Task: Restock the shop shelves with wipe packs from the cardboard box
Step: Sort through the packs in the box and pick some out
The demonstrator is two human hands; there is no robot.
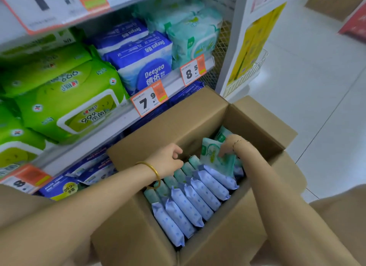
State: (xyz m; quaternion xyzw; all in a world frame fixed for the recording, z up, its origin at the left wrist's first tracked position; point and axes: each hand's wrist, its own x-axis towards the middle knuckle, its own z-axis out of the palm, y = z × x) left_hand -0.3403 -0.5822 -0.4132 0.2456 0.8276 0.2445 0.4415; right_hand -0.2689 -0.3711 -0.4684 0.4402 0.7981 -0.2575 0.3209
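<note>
An open cardboard box [198,119] stands in front of the shelves. Inside it, a row of pale blue wipe packs [196,202] stands on edge beside a row of teal packs [178,176]. My right hand [230,145] grips a teal-and-white wipe pack [213,155], which is tilted up at the box's far end. My left hand [168,159] reaches into the box with curled fingers at the tops of the teal packs; whether it holds one is hidden.
The shelf [111,123] holds green packs [65,99], blue Deeyeo packs [142,57] and teal packs [190,34], with price tags [149,100] on its edge. A lower shelf carries dark blue packs [79,178]. White tiled floor [316,87] lies to the right.
</note>
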